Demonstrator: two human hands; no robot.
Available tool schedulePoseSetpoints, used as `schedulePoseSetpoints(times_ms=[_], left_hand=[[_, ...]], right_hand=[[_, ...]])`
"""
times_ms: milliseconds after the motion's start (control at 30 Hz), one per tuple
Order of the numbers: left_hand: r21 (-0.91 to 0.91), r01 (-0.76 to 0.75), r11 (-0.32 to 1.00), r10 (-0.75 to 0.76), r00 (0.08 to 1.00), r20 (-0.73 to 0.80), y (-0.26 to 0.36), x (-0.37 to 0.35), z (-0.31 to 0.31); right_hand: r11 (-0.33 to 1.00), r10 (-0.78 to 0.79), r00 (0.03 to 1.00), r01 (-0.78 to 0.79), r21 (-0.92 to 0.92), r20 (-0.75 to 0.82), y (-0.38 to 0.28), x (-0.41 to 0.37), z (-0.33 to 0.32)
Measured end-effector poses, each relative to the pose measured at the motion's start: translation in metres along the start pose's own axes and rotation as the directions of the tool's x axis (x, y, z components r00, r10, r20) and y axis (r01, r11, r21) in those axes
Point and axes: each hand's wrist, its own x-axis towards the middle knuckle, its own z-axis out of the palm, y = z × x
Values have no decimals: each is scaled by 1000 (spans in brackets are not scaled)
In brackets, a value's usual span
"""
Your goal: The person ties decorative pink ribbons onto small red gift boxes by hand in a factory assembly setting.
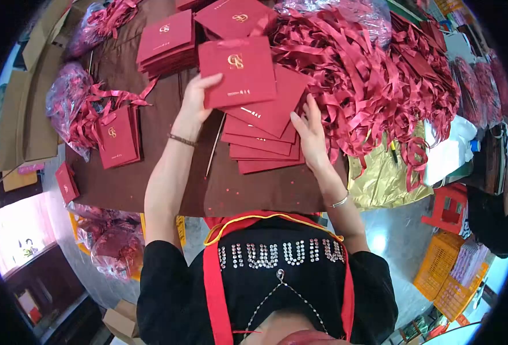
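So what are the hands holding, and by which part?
The left hand holds a gold-marked red piece by its left edge, thumb on top. Whether the right hand grips the pieces beneath can't be told.

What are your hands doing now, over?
Left hand holding a red packet. Right hand at the edge of the fanned pile underneath. Big ribbon heap close by, on the right.
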Motion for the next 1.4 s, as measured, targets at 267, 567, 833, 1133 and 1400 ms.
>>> schedulePoseSetpoints(times_ms=[267, 567, 833, 1133, 1400], left_hand=[[140, 45, 989, -46, 999, 2, -16, -79, 6], [577, -345, 740, 331, 934, 135, 65, -111, 27], [778, -605, 169, -48, 783, 620, 6, -143, 109], [703, -640, 310, 36, 747, 664, -33, -143, 66], [726, -662, -187, 163, 708, 688, -43, -142, 56]], right_hand=[[940, -86, 985, 130, -316, 151, -1, -24, -3], [846, -301, 934, 355, -398, 192, -41, -29, -17], [580, 325, 858, -512, 633, 397, -58, -39, 4], [693, 331, 872, -484, 535, 361, -32, -40, -35], [974, 225, 922, -211, -79, 315, -50, -46, -31]])
